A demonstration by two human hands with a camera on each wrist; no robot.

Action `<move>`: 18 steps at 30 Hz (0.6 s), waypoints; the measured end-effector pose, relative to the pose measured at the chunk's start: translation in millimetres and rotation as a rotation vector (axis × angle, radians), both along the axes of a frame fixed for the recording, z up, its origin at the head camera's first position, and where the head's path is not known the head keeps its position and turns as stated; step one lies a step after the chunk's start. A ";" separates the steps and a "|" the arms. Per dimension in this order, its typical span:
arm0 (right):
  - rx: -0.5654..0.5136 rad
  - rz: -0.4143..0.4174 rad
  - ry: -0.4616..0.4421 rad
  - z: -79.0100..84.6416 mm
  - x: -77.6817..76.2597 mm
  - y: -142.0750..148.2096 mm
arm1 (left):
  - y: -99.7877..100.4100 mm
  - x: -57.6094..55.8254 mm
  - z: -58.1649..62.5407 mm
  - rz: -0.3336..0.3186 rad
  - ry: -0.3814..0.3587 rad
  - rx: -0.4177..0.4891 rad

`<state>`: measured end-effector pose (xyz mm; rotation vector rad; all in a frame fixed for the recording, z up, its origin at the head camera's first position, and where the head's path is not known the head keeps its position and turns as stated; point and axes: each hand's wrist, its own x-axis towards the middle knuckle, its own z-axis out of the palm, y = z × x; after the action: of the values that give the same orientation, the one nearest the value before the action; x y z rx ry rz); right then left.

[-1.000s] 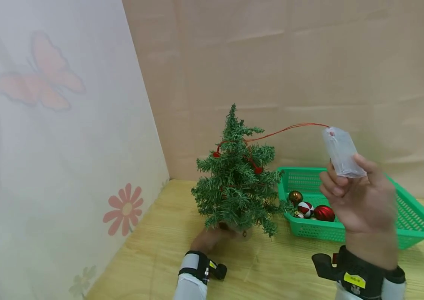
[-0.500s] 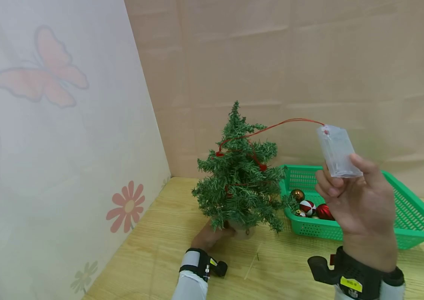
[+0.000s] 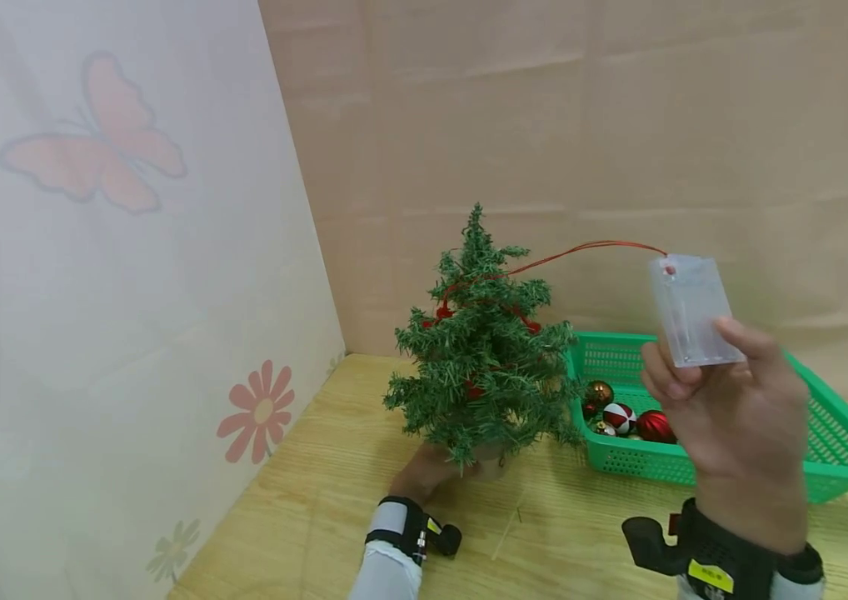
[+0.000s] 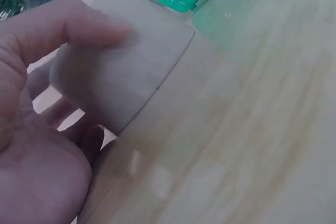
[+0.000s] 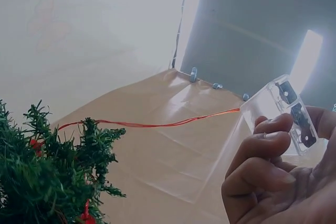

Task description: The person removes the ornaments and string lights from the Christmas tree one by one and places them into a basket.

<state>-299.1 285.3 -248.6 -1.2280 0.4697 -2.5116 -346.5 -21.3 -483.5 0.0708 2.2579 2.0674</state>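
Observation:
A small green artificial Christmas tree (image 3: pixel 484 350) stands on the table, with a thin red wire (image 3: pixel 589 245) and small red pieces (image 3: pixel 532 327) among its branches. Below the branches my left hand (image 3: pixel 427 471) grips the tree's pale round base (image 4: pixel 131 61), thumb on its side in the left wrist view. Up at the right, my right hand (image 3: pixel 731 408) holds a clear plastic battery box (image 3: pixel 694 312) between thumb and curled fingers. From the box the wire runs slack across to the tree. Dark parts show inside the box (image 5: pixel 294 111) in the right wrist view.
Behind my right hand sits a green plastic basket (image 3: pixel 844 425) holding several baubles, among them a red one (image 3: pixel 655 426) and a red-and-white one (image 3: pixel 620 417). A flower-printed sheet (image 3: pixel 132 333) stands at the left, brown paper (image 3: pixel 454 125) at the back.
The tree has turned in my left hand, so its red pieces sit at different places. My right hand with the battery box has shifted slightly left, then back right.

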 end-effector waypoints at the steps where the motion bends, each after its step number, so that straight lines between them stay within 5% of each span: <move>1: -0.008 0.004 0.017 0.5 0.6 0.2 | 0.8 -0.5 0.4 -0.008 0.008 0.011; 10: -0.030 0.014 0.072 4.6 5.2 0.4 | 5.2 4.0 8.4 -0.058 0.004 0.021; 13: -0.044 0.022 0.043 5.4 7.3 0.9 | 5.9 7.5 11.2 -0.043 -0.035 -0.050; 18: -0.100 0.045 -0.016 7.0 10.4 2.2 | 6.4 12.1 17.0 -0.064 0.002 -0.157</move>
<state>-288.7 287.5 -241.6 -1.2395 0.3131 -2.5321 -334.3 -14.9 -466.5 0.1331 2.3767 1.8533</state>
